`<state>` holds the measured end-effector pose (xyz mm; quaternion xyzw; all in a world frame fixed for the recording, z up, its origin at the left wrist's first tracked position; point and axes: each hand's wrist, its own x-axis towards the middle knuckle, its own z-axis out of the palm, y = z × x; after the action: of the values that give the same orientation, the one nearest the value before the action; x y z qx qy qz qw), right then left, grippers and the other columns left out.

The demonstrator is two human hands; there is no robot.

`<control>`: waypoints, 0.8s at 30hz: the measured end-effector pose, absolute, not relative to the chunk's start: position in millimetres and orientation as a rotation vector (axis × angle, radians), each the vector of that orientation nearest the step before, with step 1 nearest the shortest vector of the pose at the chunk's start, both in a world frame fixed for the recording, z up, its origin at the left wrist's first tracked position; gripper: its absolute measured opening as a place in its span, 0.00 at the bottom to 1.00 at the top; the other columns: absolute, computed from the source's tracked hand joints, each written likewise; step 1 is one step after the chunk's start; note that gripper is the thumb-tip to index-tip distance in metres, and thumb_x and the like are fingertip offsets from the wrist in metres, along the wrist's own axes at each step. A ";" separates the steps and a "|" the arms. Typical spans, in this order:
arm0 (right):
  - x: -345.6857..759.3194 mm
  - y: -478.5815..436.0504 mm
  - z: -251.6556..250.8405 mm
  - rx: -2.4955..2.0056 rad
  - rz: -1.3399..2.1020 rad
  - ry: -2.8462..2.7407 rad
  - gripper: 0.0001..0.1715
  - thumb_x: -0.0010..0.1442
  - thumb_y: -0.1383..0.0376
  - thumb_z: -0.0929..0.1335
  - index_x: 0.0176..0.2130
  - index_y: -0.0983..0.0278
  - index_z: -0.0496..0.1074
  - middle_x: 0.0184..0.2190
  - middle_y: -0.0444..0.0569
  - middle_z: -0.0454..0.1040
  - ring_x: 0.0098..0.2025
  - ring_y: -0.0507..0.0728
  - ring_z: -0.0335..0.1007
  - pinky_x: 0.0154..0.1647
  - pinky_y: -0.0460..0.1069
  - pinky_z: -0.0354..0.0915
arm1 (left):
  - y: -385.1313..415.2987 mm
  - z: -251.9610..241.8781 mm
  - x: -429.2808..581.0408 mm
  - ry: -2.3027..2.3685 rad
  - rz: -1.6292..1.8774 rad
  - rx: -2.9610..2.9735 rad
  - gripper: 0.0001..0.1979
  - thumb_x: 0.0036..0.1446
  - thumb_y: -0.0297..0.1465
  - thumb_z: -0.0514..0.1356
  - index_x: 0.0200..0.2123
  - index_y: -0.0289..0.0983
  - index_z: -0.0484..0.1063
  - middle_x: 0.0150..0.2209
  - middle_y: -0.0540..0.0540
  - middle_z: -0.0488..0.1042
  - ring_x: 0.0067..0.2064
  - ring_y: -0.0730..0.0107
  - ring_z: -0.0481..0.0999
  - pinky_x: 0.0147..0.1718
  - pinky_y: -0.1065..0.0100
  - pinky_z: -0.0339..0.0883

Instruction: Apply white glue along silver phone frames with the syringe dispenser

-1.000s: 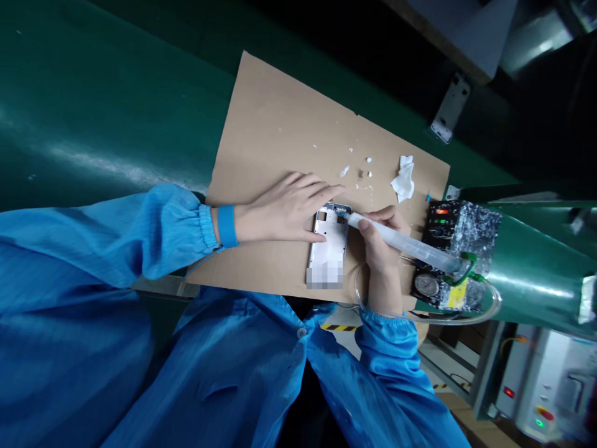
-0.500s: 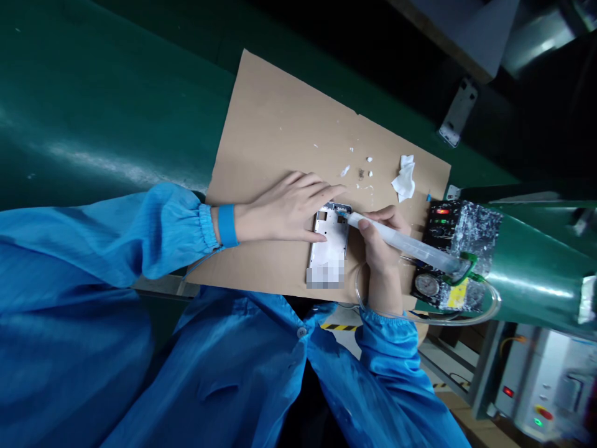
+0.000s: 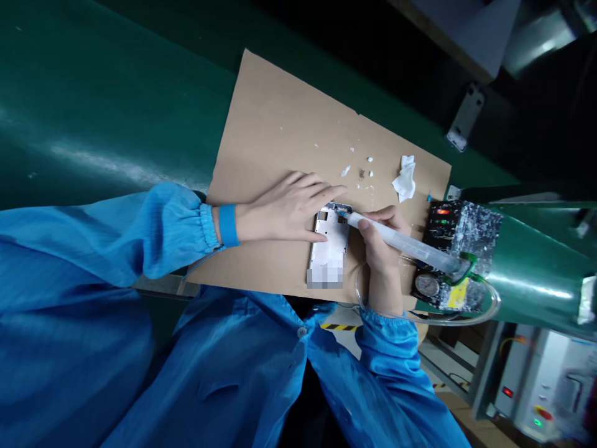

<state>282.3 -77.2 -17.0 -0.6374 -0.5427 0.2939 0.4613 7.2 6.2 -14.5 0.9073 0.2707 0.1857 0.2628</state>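
A white phone frame (image 3: 330,244) lies on a brown cardboard sheet (image 3: 280,130). My left hand (image 3: 289,208) rests flat on the frame's left edge, fingers stretched out, pinning it down. My right hand (image 3: 380,239) is closed around a clear glue syringe (image 3: 405,244), its blue tip touching the frame's upper right corner. A clear hose (image 3: 466,314) runs from the syringe's rear end. A blue wrist strap (image 3: 227,225) sits on my left wrist.
A black controller box (image 3: 441,255) with lit lamps and a gauge stands right of the cardboard. A crumpled white tissue (image 3: 403,179) and white glue blobs (image 3: 357,168) lie on the sheet's far part. The green bench (image 3: 93,112) surrounds it.
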 end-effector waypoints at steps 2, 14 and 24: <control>282.1 -77.0 -16.9 -1.571 0.726 -1.332 0.31 0.62 0.38 0.84 0.35 0.59 0.79 0.29 0.45 0.80 0.28 0.54 0.71 0.27 0.50 0.65 | 6.5 -14.8 7.3 0.728 0.505 2.451 0.49 0.69 0.48 0.75 0.82 0.32 0.62 0.75 0.32 0.76 0.74 0.41 0.73 0.71 0.48 0.63; 281.8 -76.6 -16.0 -1.585 0.776 -1.311 0.33 0.61 0.37 0.84 0.35 0.59 0.76 0.26 0.42 0.75 0.24 0.51 0.65 0.27 0.49 0.62 | 6.5 -13.8 7.8 0.729 0.509 2.455 0.50 0.68 0.46 0.77 0.82 0.32 0.63 0.74 0.32 0.78 0.73 0.42 0.73 0.70 0.49 0.63; 281.7 -77.6 -15.3 -1.595 0.791 -1.314 0.33 0.61 0.37 0.84 0.36 0.59 0.76 0.25 0.41 0.74 0.24 0.51 0.64 0.26 0.49 0.62 | 7.2 -11.4 7.2 0.730 0.487 2.420 0.48 0.69 0.47 0.75 0.82 0.34 0.63 0.74 0.31 0.77 0.74 0.41 0.72 0.71 0.48 0.62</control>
<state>281.7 -77.6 -15.3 -0.6445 -0.5310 0.3197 0.4477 7.2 7.2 -11.4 0.9025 0.2722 0.1817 0.2800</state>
